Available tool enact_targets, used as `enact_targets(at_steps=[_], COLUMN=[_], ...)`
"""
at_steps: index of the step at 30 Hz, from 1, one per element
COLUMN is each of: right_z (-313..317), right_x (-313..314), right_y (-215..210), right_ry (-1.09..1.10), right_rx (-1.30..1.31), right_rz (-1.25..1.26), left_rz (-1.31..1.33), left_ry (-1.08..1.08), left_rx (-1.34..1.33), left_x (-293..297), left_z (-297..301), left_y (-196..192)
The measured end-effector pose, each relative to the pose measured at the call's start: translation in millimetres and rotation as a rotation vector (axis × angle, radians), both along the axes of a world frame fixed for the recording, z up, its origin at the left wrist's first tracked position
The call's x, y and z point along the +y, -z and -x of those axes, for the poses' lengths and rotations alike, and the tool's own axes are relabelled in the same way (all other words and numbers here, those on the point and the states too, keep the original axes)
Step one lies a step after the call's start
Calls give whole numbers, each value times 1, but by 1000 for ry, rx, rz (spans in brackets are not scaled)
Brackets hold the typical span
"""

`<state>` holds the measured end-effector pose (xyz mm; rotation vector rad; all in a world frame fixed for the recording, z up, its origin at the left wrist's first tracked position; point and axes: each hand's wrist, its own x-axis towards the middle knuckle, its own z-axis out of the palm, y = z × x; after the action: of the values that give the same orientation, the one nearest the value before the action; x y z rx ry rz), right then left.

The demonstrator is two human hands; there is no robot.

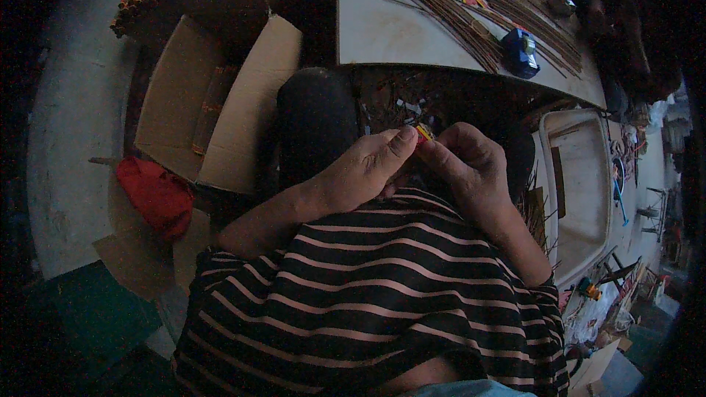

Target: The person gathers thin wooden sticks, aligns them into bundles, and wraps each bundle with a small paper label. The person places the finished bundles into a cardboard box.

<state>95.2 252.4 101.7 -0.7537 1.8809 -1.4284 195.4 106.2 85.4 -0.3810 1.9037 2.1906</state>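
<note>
In front of my lap my two hands meet at the fingertips. Between them shows a small yellow-and-red piece [424, 133], perhaps a label or wrapper; its exact kind is too small to tell. My left hand [371, 165] is closed, its thumb pressed against the piece's left side. On the other side my right hand [471, 164] pinches the piece between thumb and curled fingers. Whatever lies under the fingers is hidden.
Ahead, a white table [390, 29] bears long thin brown sticks [448, 18] and a blue object [521, 52]. An open cardboard box [173, 92] holding bundles stands left, near a red cloth [154, 198]. A white tub [581, 129] is at right.
</note>
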Motion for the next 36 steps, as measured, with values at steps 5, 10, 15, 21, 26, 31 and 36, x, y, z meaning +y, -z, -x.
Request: enact_targets(at_steps=[5, 10, 15, 21, 26, 31, 36], right_z=[3, 3, 3, 7, 12, 21, 15], right_x=[1, 2, 3, 6, 8, 7, 18], right_y=[-1, 0, -1, -3, 16, 30, 9], right_ry=[-20, -16, -19, -47, -25, 87, 94], right_rx=[-31, -35, -37, 110, 54, 261, 202], right_rz=[3, 18, 43, -62, 79, 198, -52], left_rz=[37, -8, -23, -37, 14, 95, 215], left_ry=[-49, -19, -26, -23, -31, -88, -168], left_rx=[114, 75, 68, 45, 50, 20, 78], left_x=[6, 5, 6, 7, 9, 17, 31], left_z=[0, 2, 2, 1, 4, 7, 4], left_y=[9, 2, 3, 2, -1, -6, -6])
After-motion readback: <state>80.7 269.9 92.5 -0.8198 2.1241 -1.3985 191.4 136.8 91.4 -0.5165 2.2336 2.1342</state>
